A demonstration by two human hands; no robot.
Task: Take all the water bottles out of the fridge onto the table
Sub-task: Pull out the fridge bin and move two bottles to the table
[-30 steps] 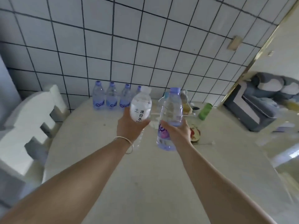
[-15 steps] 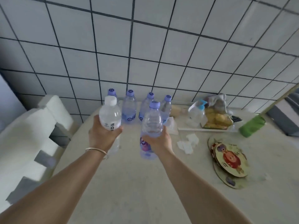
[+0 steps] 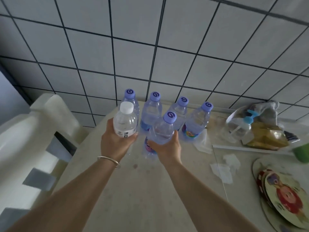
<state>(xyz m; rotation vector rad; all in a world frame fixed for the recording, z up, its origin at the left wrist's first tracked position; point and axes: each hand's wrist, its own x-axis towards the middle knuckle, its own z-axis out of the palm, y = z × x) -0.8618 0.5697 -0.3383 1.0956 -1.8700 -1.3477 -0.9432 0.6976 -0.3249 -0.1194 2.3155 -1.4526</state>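
Forearms are reaching forward from the bottom edge over the pale desk, the left one wearing a thin bracelet at the wrist. To the right, near the desk's edge, round decorated mats are lying in a loose stack. Farther out, the left hand is gripping a white-capped bottle with dark characters on its label, holding it upright. Just beside it, the right hand is wrapping around a purple-capped bottle, also upright; whether either base is touching the desk cannot be told. Crumpled tissues are lying to the right of the hands. Behind the held bottles, four more purple-capped bottles are standing in a row close to the tiled wall. Off to the right of that row, a tray is carrying bags and a clear container. On the left, a white chair back is standing beside the desk.
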